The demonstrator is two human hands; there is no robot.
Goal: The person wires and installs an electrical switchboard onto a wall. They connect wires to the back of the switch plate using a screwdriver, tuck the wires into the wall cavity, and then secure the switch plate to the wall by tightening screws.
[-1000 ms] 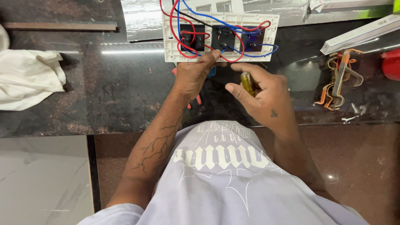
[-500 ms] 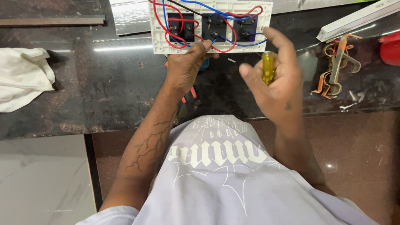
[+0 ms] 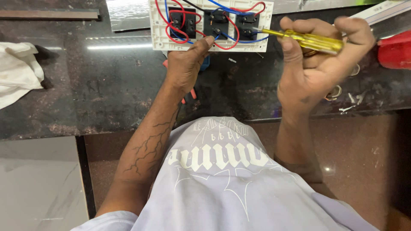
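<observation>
Switch plate (image 3: 159,34) white, red-blue wired; left hand (image 3: 185,68) fingers pressing edge; right hand (image 3: 308,70) seemingly gripping yellow screwdriver (image 3: 306,39).

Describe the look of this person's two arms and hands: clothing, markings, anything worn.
Both forearms are bare. The left arm carries a dark branching line tattoo, like lightning or roots. The left hand is ungloved, as is the right hand, which has a small dark mark on its back. A pale lilac short-sleeved shirt bears white lettering.
</observation>
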